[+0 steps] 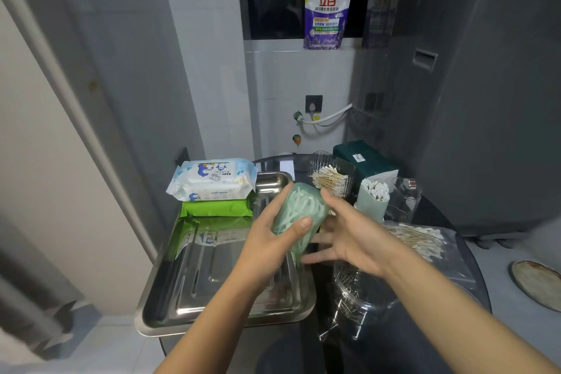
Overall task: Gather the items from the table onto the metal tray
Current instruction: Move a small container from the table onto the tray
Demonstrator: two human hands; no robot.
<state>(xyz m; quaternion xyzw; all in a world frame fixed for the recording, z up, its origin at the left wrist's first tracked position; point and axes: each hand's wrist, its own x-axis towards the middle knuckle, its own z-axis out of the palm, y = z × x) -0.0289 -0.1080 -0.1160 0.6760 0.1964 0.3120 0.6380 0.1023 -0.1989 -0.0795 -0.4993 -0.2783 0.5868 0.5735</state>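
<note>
My left hand [270, 240] grips a translucent green case of floss picks [299, 211], thumb across its front, above the right rim of the metal tray [194, 291]. My right hand [349, 237] is beside the case with fingers spread; its fingertip touches the case's top right. At the tray's far end lies a white baby-wipes pack [212, 179] stacked on a green pack [217, 208].
On the dark round table right of the tray stand a clear cup of wooden cotton swabs [329, 179], a pale green holder of white swabs [373, 197], a dark green box [364, 161], a bag of swabs [425, 240] and clear plastic containers [361, 291]. A detergent pouch [326, 14] sits on the windowsill.
</note>
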